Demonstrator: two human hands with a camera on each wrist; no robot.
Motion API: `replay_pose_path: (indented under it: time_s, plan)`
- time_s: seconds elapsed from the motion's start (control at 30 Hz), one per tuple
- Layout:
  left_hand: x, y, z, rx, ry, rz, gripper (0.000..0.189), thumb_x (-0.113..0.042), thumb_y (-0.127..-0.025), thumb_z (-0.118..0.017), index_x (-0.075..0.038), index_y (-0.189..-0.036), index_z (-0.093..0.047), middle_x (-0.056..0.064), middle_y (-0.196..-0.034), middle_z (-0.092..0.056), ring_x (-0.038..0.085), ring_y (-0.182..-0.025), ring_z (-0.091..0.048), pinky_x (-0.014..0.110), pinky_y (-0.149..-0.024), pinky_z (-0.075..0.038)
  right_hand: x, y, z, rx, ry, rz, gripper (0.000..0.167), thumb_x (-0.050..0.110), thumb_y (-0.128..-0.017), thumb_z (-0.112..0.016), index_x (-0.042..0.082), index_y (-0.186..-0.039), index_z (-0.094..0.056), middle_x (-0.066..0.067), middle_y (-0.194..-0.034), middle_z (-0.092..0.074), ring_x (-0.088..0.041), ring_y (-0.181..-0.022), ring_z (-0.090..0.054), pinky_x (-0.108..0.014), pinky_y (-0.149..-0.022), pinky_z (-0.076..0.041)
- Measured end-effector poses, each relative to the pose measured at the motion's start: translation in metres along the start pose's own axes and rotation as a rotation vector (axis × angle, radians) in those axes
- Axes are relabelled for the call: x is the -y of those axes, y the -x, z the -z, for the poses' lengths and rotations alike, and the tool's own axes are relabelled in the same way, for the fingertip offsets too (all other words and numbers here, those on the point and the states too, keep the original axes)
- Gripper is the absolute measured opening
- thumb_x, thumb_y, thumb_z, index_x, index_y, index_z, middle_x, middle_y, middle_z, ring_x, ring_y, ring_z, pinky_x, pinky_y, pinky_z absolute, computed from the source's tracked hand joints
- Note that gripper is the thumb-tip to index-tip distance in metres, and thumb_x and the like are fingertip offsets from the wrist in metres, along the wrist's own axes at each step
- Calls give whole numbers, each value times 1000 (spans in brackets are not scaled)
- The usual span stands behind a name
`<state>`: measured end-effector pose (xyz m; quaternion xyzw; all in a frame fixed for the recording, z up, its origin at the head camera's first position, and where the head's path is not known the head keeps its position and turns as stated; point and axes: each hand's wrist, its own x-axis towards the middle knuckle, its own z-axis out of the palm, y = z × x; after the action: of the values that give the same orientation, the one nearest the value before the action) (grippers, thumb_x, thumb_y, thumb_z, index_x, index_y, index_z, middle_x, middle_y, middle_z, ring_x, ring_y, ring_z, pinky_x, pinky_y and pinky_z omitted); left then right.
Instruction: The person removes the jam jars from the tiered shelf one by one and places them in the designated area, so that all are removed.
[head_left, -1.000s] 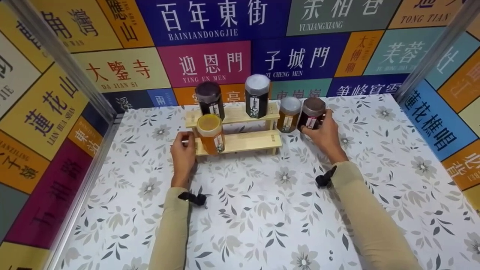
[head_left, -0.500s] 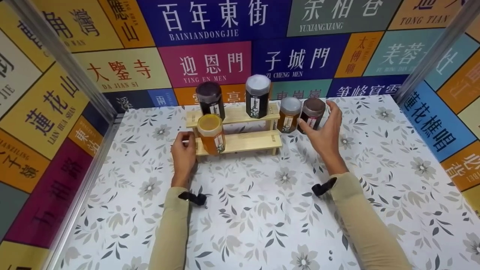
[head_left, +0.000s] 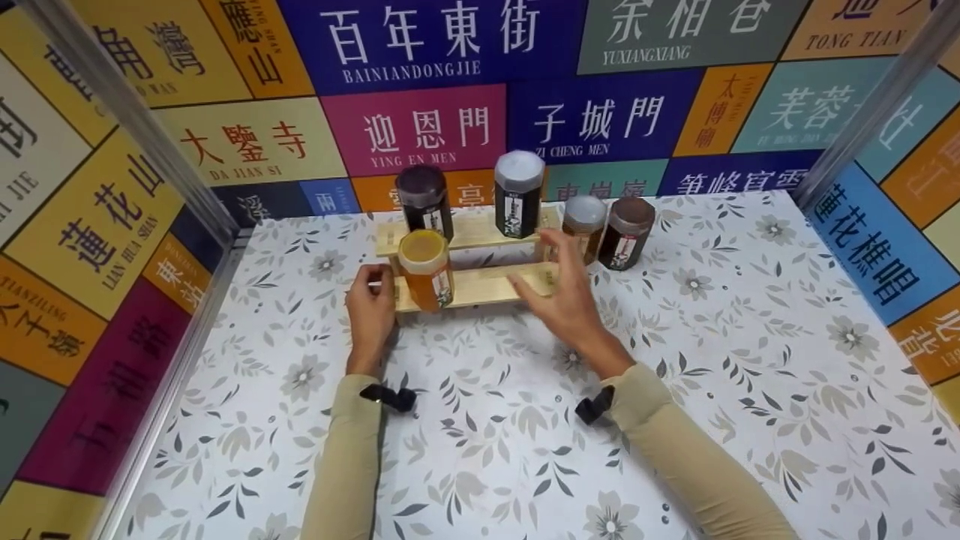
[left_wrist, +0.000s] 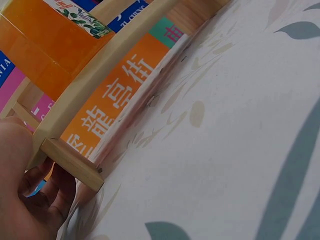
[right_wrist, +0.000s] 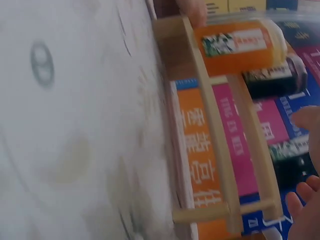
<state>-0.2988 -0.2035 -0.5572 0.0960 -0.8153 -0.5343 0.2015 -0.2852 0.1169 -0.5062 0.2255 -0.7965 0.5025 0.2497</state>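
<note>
A two-step wooden rack [head_left: 491, 284] stands on the table. My left hand [head_left: 370, 309] grips its left end; in the left wrist view the fingers curl behind the rack's leg [left_wrist: 75, 164]. An orange jar [head_left: 427, 281] sits on the lower step near that hand. The upper step bears a dark jar with a dark lid [head_left: 424, 196] and a black jar with a whitish lid [head_left: 518, 195]. My right hand [head_left: 571, 304], thumb and fingers spread and holding nothing, hovers by the rack's right end. It partly hides an amber jar [head_left: 584, 212].
A dark red jar [head_left: 628, 234] stands on the table beside the amber one, right of the rack. The floral tablecloth [head_left: 487, 435] spreads in front. Panels with large lettering [head_left: 420, 45] wall in the back and both sides.
My right hand has let go of the dark red jar and moved left to the rack's right end. That jar now stands alone by the amber jar. My left hand has stayed put.
</note>
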Motion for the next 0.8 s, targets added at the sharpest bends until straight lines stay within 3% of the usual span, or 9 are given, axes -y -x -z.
replay_pose_path:
  time_s: [0.27, 0.57, 0.8]
  plan:
    - [0, 0, 1, -2, 5, -28, 24, -24, -113, -58, -7, -121, -72, 15, -117, -74, 29, -92, -74, 37, -77, -59, 12, 7, -38, 158, -100, -75, 78, 29, -96, -85, 9, -159, -44, -15, -155, -51, -30, -143, -54, -52, -114, -53]
    - [1, -1, 1, 5, -2, -2, 24, -27, -113, -58, -9, -122, -71, 13, -117, -73, 27, -93, -72, 37, -79, -59, 17, 3, -67, 202, -204, -161, 91, 30, -93, -88, 11, -164, -36, -15, -159, -49, -35, -139, -58, -50, -113, -55]
    - [1, -2, 0, -2, 12, 12, 23, -28, -113, -59, -9, -119, -71, 13, -117, -73, 26, -93, -71, 37, -82, -58, 23, -1, -88, 214, -210, -192, 96, 35, -89, -92, 11, -164, -36, -9, -156, -53, -28, -137, -59, -47, -110, -56]
